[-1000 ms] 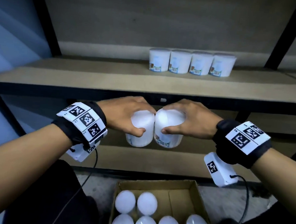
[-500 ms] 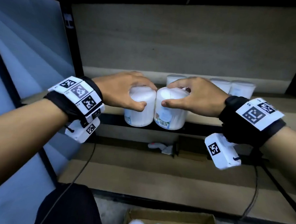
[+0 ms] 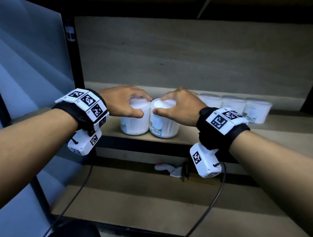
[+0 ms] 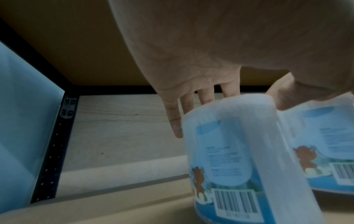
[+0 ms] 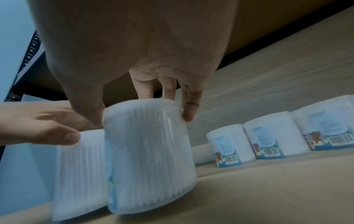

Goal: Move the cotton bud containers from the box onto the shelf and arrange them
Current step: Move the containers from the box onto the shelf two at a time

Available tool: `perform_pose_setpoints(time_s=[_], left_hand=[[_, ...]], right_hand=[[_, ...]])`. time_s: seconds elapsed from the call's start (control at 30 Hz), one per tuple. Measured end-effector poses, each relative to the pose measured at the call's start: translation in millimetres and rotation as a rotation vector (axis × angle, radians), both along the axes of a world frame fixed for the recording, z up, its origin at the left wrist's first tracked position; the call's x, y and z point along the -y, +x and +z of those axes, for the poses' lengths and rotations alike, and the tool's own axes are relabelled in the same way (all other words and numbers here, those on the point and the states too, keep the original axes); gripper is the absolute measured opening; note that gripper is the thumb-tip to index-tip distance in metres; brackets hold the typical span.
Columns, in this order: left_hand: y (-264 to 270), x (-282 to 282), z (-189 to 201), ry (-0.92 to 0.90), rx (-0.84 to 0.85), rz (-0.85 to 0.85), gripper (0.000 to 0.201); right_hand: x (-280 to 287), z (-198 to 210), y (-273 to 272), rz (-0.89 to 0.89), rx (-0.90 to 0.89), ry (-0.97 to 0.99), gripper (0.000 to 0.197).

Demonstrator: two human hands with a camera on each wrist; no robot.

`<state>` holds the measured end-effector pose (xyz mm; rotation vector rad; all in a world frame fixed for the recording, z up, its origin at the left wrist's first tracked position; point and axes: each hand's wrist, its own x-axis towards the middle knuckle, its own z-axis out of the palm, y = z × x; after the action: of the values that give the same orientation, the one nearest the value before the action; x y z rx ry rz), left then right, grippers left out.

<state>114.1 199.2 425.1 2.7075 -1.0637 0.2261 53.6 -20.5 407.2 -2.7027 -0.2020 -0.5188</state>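
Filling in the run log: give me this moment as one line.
left hand: grips left container | right hand: grips right container | both over shelf front | row behind

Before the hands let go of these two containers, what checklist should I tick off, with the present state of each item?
1. Left hand grips the left container from above: ok.
2. Right hand grips the right container from above: ok.
3. Both containers over the shelf board, past its front edge: ok.
4. Bases flat on the board: cannot tell; the wrist views show them tilted and blurred.
5. In line with the back row of containers: not ok; they sit nearer the front edge.
6. Free board to the left of that row: ok.
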Motion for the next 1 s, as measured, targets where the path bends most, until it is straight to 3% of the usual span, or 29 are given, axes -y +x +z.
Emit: perform_pose_setpoints(time_s=[0.13, 0.33, 0.6, 0.8, 1.0], left_hand=[[14.7, -2.8, -9.7, 0.001, -0.012, 0.037, 0.063], [15.2, -2.4, -17.2, -0.045, 0.000, 0.015, 0.058], [11.1, -7.3, -16.0, -0.023, 0.066, 0.019, 0.059], [1.7, -15.2, -12.4, -0.007, 0.156, -0.009, 0.029], [2.1, -12.2, -14.0, 0.032, 0.242, -0.033, 0.026]], right_hand=[[-5.4, -5.2, 5.9, -0.014, 0.000, 0.012, 0.065], [-10.1, -5.3, 10.9, -0.048, -0.010, 0.045, 0.066], [-5.1, -3.5, 0.3, -0.050, -0.027, -0.013, 0.034], [-1.8, 2.4, -12.2, 0.000, 0.010, -0.002, 0.019], [-6.5, 13.0, -11.5, 0.008, -0.019, -0.056, 0.017]])
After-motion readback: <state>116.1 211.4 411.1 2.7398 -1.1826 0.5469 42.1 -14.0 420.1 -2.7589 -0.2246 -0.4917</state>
